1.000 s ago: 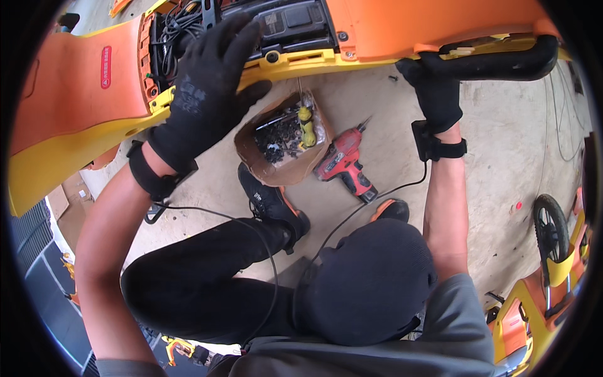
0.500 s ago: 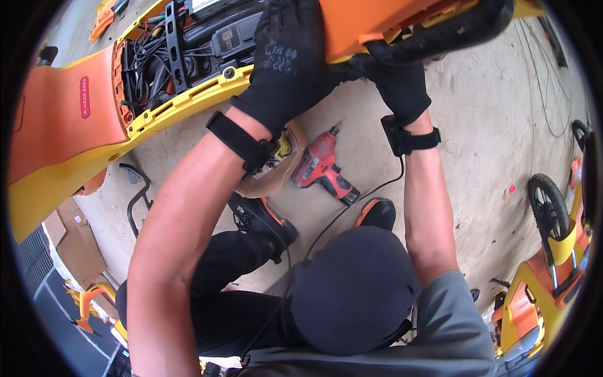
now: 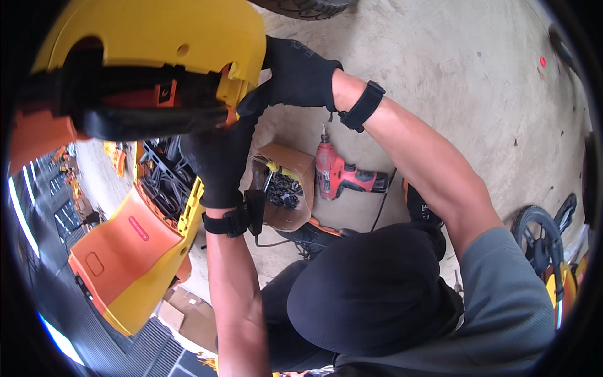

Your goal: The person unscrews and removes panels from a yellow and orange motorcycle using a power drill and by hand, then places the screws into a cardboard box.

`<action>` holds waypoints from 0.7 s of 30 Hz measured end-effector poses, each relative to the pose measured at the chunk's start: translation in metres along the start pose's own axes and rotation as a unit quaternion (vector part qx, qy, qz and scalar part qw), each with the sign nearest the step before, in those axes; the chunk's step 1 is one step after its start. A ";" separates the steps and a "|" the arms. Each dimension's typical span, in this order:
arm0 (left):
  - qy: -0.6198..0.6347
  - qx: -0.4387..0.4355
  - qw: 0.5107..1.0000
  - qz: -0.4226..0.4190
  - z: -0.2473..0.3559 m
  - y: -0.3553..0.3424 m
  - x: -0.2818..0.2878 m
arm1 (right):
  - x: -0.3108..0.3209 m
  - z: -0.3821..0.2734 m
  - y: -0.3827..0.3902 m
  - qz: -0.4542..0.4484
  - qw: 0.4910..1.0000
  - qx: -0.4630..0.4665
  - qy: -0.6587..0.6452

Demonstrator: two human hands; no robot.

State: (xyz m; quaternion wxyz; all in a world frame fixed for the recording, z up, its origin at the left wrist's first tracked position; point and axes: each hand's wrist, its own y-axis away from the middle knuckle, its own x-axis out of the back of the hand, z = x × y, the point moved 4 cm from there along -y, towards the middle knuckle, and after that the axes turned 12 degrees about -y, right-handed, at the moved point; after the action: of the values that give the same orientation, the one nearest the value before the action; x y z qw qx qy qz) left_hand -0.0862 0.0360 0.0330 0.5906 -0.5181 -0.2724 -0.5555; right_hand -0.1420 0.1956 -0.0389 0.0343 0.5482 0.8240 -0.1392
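Observation:
The yellow rear panel (image 3: 182,31) of a small vehicle fills the upper left, with a curved black grab bar (image 3: 151,124) and an orange part below it. My right hand (image 3: 298,74), in a black glove, closes round the panel's right edge, thumb near its lower corner, other fingers partly behind it. Under the right end of the bar is my gloved left hand (image 3: 220,164), touching or close to the underside; its fingers are hidden. Left of that hand, black cables (image 3: 166,188) lie in the vehicle's open compartment, next to an orange-and-yellow body section (image 3: 125,239).
A red cordless driver (image 3: 339,173) lies on the concrete floor, bit toward the vehicle. Beside it stands an open cardboard box (image 3: 295,157) of small dark fasteners. A black tyre (image 3: 304,7) shows at the top, and a wheel (image 3: 537,239) at the right. My wrists wear black straps.
My view has swung toward the vehicle's rear end. My left hand has gone from beside the open compartment to under the bar; my right hand is now at the yellow panel's edge.

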 end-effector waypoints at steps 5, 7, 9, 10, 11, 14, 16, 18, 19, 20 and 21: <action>0.066 0.012 0.998 -0.019 -0.006 0.005 -0.004 | 0.003 0.004 0.005 -0.006 0.998 0.014 -0.053; -0.002 -0.009 1.000 -0.019 -0.001 0.002 0.000 | 0.000 0.007 0.003 -0.029 0.997 0.016 -0.077; -0.014 -0.010 1.000 -0.022 0.006 0.000 0.004 | 0.000 0.005 0.004 -0.040 0.997 -0.005 -0.072; -0.002 -0.003 1.000 -0.024 0.008 -0.001 0.005 | 0.001 0.004 0.004 -0.055 0.996 -0.028 -0.063; -0.002 -0.004 1.000 -0.026 0.007 0.000 0.004 | 0.002 0.004 0.004 -0.053 0.996 -0.028 -0.064; 0.029 -0.005 0.998 -0.055 0.001 0.000 0.000 | 0.004 0.006 0.002 -0.067 0.994 -0.029 -0.077; 0.046 0.008 0.997 -0.058 0.000 0.002 -0.002 | 0.006 0.008 0.005 -0.035 0.994 0.034 -0.094; 0.074 0.032 0.996 -0.048 0.004 0.001 -0.003 | 0.013 0.010 0.009 -0.018 0.994 0.048 -0.092; 0.102 0.056 0.993 -0.037 0.005 0.000 -0.002 | 0.019 0.008 0.012 0.000 0.994 0.063 -0.091; 0.099 0.058 0.993 -0.036 0.006 -0.001 -0.003 | 0.029 0.010 0.016 0.021 0.996 0.034 -0.074; 0.081 0.031 0.996 -0.028 0.008 -0.002 -0.002 | 0.038 0.005 0.015 0.052 0.994 0.047 -0.081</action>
State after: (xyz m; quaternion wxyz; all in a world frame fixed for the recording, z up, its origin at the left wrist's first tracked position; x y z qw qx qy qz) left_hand -0.0867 0.0441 0.0339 0.6105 -0.4449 -0.2558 -0.6032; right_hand -0.1439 0.2332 -0.0549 0.0823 0.5784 0.7813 -0.2195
